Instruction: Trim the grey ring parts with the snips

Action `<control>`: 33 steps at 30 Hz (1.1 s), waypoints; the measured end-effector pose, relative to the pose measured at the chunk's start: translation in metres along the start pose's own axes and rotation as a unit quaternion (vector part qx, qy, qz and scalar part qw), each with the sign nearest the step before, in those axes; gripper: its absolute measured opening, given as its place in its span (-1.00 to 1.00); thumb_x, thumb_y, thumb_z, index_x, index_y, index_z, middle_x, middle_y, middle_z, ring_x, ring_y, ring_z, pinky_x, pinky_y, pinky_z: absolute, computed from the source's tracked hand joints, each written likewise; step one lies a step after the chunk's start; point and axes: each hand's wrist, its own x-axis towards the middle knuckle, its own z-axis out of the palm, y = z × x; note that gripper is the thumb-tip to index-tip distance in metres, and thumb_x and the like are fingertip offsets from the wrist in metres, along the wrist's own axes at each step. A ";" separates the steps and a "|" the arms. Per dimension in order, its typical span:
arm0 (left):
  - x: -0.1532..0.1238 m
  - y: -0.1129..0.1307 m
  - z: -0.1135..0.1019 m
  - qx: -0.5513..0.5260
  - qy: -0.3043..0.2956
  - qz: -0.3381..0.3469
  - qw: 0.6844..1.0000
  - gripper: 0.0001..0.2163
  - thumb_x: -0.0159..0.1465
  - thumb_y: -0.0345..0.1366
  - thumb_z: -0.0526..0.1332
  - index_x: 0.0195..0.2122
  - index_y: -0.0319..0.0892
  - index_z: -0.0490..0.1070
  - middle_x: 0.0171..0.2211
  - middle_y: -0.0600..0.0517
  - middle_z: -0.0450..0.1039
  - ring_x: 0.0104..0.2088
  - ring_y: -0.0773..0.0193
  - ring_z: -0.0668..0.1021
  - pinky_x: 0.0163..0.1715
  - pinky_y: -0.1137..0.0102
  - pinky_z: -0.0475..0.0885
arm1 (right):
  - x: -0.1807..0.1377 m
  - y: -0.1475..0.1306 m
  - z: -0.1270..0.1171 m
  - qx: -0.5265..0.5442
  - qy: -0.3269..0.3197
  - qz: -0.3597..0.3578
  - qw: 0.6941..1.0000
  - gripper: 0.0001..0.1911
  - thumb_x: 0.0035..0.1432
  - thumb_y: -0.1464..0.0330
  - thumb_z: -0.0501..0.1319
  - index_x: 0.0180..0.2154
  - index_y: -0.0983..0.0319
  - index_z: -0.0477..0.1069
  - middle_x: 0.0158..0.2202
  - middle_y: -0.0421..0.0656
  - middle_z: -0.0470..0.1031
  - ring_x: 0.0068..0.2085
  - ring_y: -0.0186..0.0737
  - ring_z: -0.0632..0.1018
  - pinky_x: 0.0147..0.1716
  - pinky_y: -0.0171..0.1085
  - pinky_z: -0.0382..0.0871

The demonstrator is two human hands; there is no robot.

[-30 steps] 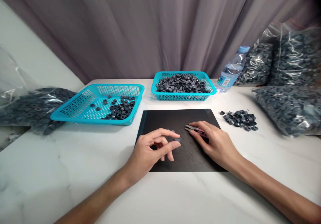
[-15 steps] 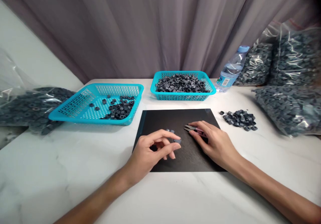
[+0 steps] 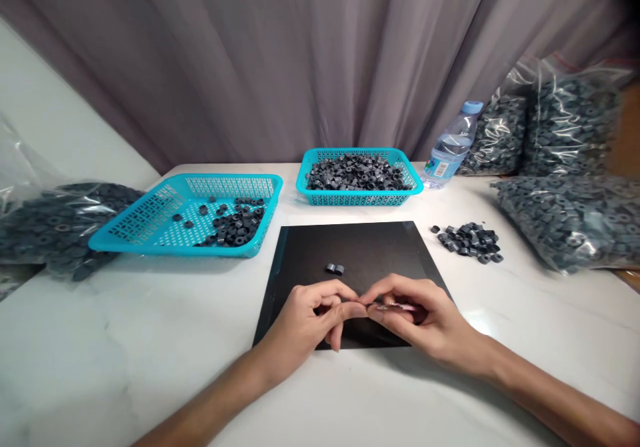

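Over the black mat (image 3: 373, 247), the fingertips of my left hand (image 3: 307, 317) and my right hand (image 3: 430, 317) meet. My left hand is closed in a pinch on a small dark grey ring, which the fingers now mostly hide. Wrapped in my right hand are thread snips (image 3: 400, 307) with pink on the handles; their tips point left at the left fingertips. Whether the blades touch the ring I cannot tell. Two small grey rings (image 3: 335, 269) lie side by side on the mat just beyond my left hand.
A turquoise basket (image 3: 160, 249) with some rings stands at left, and a fuller turquoise basket (image 3: 360, 199) at the back. To the right lies a loose ring pile (image 3: 470, 239). A water bottle (image 3: 450, 147) and bulging bags of rings (image 3: 575, 220) stand beyond; another bag (image 3: 75, 220) is far left.
My right hand has moved towards me and left with the snips, up to the left fingertips. The left hand has shifted slightly nearer, uncovering the two rings on the mat.
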 end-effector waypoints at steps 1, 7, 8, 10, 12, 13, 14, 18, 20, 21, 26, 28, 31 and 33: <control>0.000 0.000 0.000 -0.003 -0.005 -0.003 1.000 -0.72 0.37 -0.04 0.27 -0.27 -0.18 0.56 -0.71 0.19 0.36 -0.62 0.39 0.28 -0.50 0.46 0.17 | 0.000 -0.001 0.000 0.006 -0.003 0.000 1.000 -0.86 0.36 0.34 0.20 -0.11 0.20 0.50 -0.52 -0.35 0.12 -0.54 -0.41 0.13 -0.56 -0.33 -0.01; 0.000 -0.001 -0.001 -0.009 -0.003 -0.006 1.000 -0.67 0.38 -0.02 0.25 -0.34 -0.19 0.53 -0.73 0.21 0.28 -0.59 0.39 0.28 -0.42 0.44 0.20 | 0.001 -0.003 0.005 0.017 0.008 0.004 1.000 -0.83 0.31 0.30 0.26 -0.10 0.21 0.52 -0.52 -0.36 0.08 -0.55 -0.42 0.10 -0.58 -0.34 -0.03; 0.000 -0.001 -0.001 -0.006 -0.006 -0.006 1.000 -0.66 0.39 -0.01 0.24 -0.34 -0.19 0.54 -0.72 0.20 0.29 -0.59 0.38 0.29 -0.41 0.44 0.21 | 0.002 -0.003 0.006 0.011 0.011 0.005 1.000 -0.84 0.32 0.29 0.26 -0.13 0.22 0.53 -0.53 -0.36 0.09 -0.55 -0.42 0.10 -0.58 -0.33 -0.02; 0.000 -0.001 -0.001 -0.001 -0.017 -0.006 1.000 -0.65 0.41 -0.01 0.20 -0.31 -0.19 0.55 -0.68 0.16 0.34 -0.56 0.35 0.34 -0.40 0.43 0.25 | 0.002 -0.003 0.008 -0.005 0.018 0.007 1.000 -0.83 0.33 0.25 0.25 -0.17 0.22 0.54 -0.54 -0.35 0.10 -0.54 -0.40 0.11 -0.56 -0.33 0.00; 0.001 -0.001 -0.003 0.009 -0.017 0.002 1.000 -0.66 0.44 -0.03 0.15 -0.25 -0.17 0.56 -0.61 0.13 0.40 -0.51 0.31 0.40 -0.40 0.43 0.29 | 0.004 -0.002 0.003 -0.031 0.011 0.013 0.999 -0.79 0.34 0.20 0.24 -0.19 0.21 0.53 -0.56 -0.34 0.15 -0.54 -0.38 0.15 -0.56 -0.34 0.04; 0.001 -0.001 -0.005 0.027 -0.006 0.011 1.000 -0.68 0.45 -0.05 0.14 -0.21 -0.15 0.57 -0.56 0.11 0.44 -0.48 0.30 0.44 -0.40 0.43 0.30 | 0.005 -0.001 -0.002 -0.055 0.005 0.014 0.998 -0.78 0.35 0.19 0.22 -0.19 0.21 0.53 -0.56 -0.33 0.20 -0.54 -0.37 0.19 -0.55 -0.34 0.07; 0.002 0.000 -0.008 0.055 0.017 0.027 0.998 -0.71 0.46 -0.08 0.12 -0.18 -0.13 0.57 -0.49 0.09 0.47 -0.44 0.29 0.46 -0.38 0.43 0.31 | 0.006 0.000 -0.010 -0.089 0.003 0.015 0.996 -0.78 0.34 0.19 0.22 -0.18 0.20 0.52 -0.56 -0.31 0.27 -0.54 -0.36 0.24 -0.55 -0.35 0.10; 0.004 0.002 -0.026 0.231 0.160 0.091 0.955 -0.75 0.47 -0.19 0.10 -0.25 -0.09 0.55 -0.30 0.07 0.48 -0.33 0.27 0.49 -0.26 0.39 0.33 | 0.012 0.011 -0.066 -0.339 0.170 0.014 0.925 -0.81 0.26 0.33 0.17 -0.14 0.19 0.52 -0.35 -0.13 0.60 -0.41 -0.21 0.55 -0.37 -0.29 0.30; 0.006 0.001 -0.034 0.299 0.199 0.093 0.929 -0.78 0.46 -0.18 0.13 -0.24 -0.08 0.54 -0.35 0.09 0.39 -0.36 0.26 0.46 -0.27 0.36 0.32 | 0.012 0.016 -0.099 -0.423 0.249 0.073 0.868 -0.80 0.22 0.32 0.18 -0.14 0.18 0.52 -0.33 -0.09 0.63 -0.39 -0.13 0.59 -0.38 -0.27 0.30; 0.006 0.000 -0.037 0.321 0.203 0.095 0.920 -0.81 0.45 -0.19 0.15 -0.20 -0.07 0.54 -0.35 0.09 0.37 -0.36 0.25 0.47 -0.27 0.36 0.34 | 0.011 0.017 -0.114 -0.467 0.267 0.113 0.836 -0.80 0.23 0.30 0.18 -0.15 0.17 0.53 -0.34 -0.08 0.64 -0.38 -0.09 0.60 -0.40 -0.26 0.28; 0.009 -0.007 -0.037 0.356 0.155 0.123 0.913 -0.72 0.47 -0.22 0.12 0.14 0.04 0.47 -0.05 0.02 0.44 -0.09 0.15 0.52 -0.12 0.32 0.41 | 0.001 0.020 -0.153 -0.578 0.237 0.256 0.738 -0.75 0.23 0.20 0.19 -0.31 0.17 0.59 -0.44 0.06 0.59 -0.46 0.12 0.57 -0.50 -0.19 0.10; 0.009 -0.009 -0.035 0.364 0.134 0.118 0.914 -0.71 0.47 -0.19 0.12 0.16 0.08 0.48 -0.01 0.02 0.46 -0.02 0.13 0.52 -0.08 0.32 0.41 | -0.003 0.022 -0.156 -0.590 0.221 0.275 0.726 -0.74 0.22 0.17 0.21 -0.30 0.15 0.62 -0.43 0.07 0.59 -0.50 0.10 0.54 -0.52 -0.19 0.08; 0.011 -0.010 -0.035 0.327 0.126 0.096 0.932 -0.76 0.46 -0.16 0.15 0.05 0.06 0.56 -0.05 0.03 0.50 -0.07 0.15 0.54 -0.13 0.35 0.40 | -0.008 0.025 -0.157 -0.596 0.222 0.251 0.730 -0.72 0.23 0.14 0.23 -0.30 0.14 0.64 -0.44 0.08 0.59 -0.56 0.00 0.49 -0.53 -0.19 0.05; 0.014 -0.010 -0.036 0.273 0.138 0.079 0.949 -0.78 0.44 -0.16 0.17 -0.04 -0.02 0.60 -0.10 0.01 0.52 -0.18 0.19 0.55 -0.27 0.39 0.38 | -0.011 0.025 -0.158 -0.600 0.226 0.235 0.731 -0.72 0.23 0.14 0.24 -0.31 0.15 0.64 -0.45 0.07 0.58 -0.59 -0.07 0.45 -0.53 -0.20 0.03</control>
